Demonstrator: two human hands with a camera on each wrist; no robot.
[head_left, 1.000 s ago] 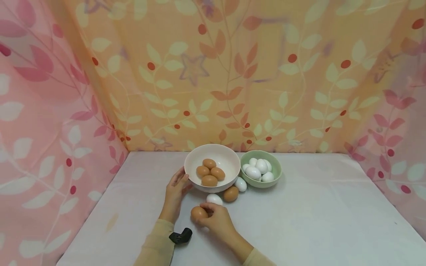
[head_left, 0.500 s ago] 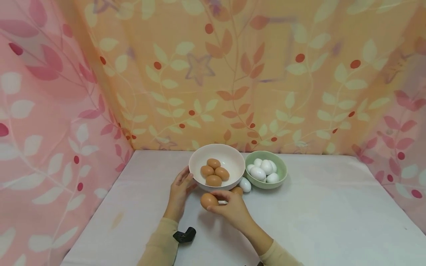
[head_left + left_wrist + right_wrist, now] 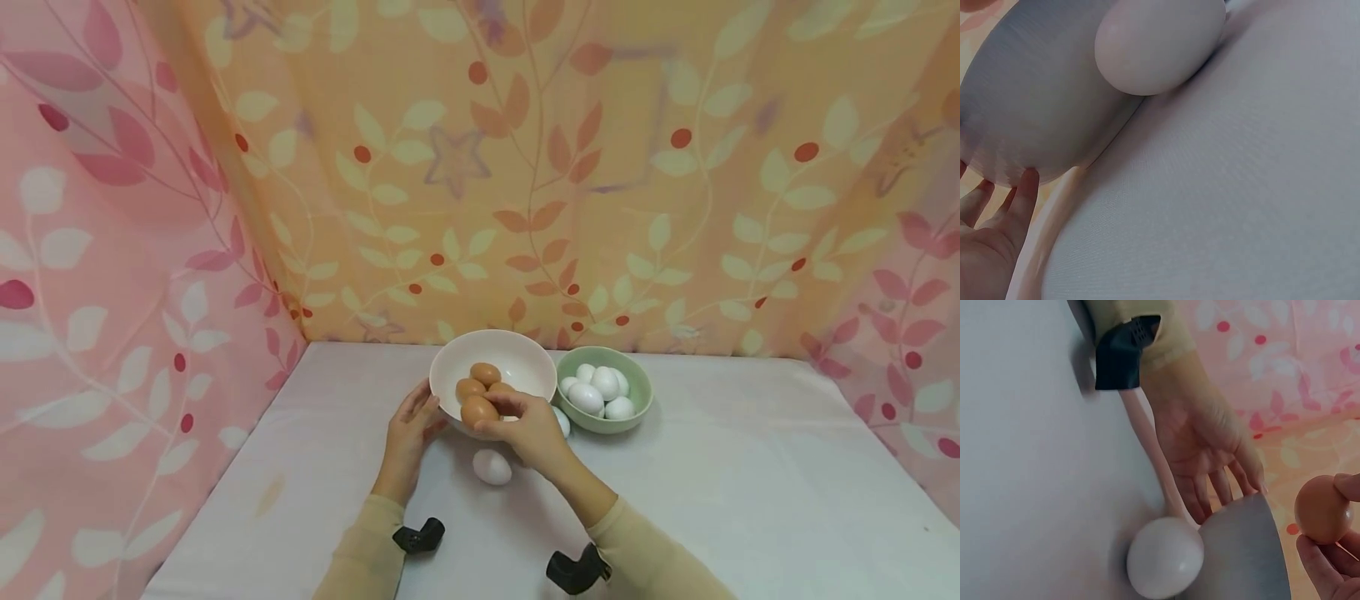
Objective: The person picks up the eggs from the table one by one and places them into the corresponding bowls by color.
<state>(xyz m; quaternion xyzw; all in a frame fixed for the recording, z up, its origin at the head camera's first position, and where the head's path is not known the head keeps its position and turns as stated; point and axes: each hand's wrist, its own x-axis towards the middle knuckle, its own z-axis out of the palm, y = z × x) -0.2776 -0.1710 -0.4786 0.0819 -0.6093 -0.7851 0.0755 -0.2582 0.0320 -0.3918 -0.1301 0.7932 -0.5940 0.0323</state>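
My right hand [image 3: 534, 432] pinches a brown egg [image 3: 477, 413] between thumb and fingers, over the near rim of the pale pink bowl [image 3: 531, 360]. Several brown eggs [image 3: 485, 374] lie inside, partly covered by the hand and the held egg. At the bowl's left side, my left hand [image 3: 405, 437] rests its fingertips on the outer wall; the left wrist view shows these fingers [image 3: 1026, 194] fairly straight. A white egg [image 3: 492, 467] lies on the table in front of the bowl, below my right hand. In the right wrist view, the held egg [image 3: 1324, 509] appears beside the bowl's rim.
To the right, a green bowl [image 3: 643, 392] holds several white eggs [image 3: 605, 383]. Another white egg [image 3: 562, 422] shows partly between the bowls, behind my right hand. A white cloth covers the table [image 3: 750, 467], and patterned curtains [image 3: 600, 167] enclose the back and sides.
My right hand has lifted the brown egg from the table and carried it forward to the pink bowl's rim. My left hand stays at the bowl's side. The view has shifted slightly.
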